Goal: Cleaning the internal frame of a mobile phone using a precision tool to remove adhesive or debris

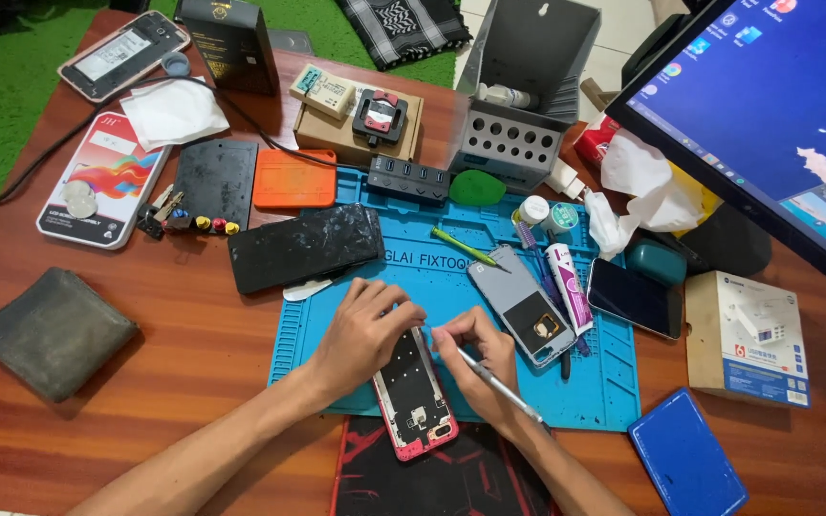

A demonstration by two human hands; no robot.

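Across a reddish wooden table [193,334], a dark monitor [767,115] is filling the upper right of the frame while a blue repair mat [614,382] is lying at centre. On the mat's lower edge, an opened phone [415,392] with a pink-red frame is lying face down, its back cover off and black inner plates and a small camera cut-out showing; its lower end is reaching onto a red-and-black pad [470,478]. The left hand [360,334] is pressing down on the phone's upper end, fingers curled loosely over it. The right hand [480,358] is closing around a thin metal tool [499,387], pinching it like a pen, with the tip at the phone's upper right corner. Five more phones or phone parts are lying about: a black cracked one [303,247] just above the left hand, a grey back shell [520,304] to the right, a dark handset [635,296] beyond it, and two [121,53] at the upper left. One grey tool holder [523,91] is standing at top centre; one white box [748,336] is sitting at right.
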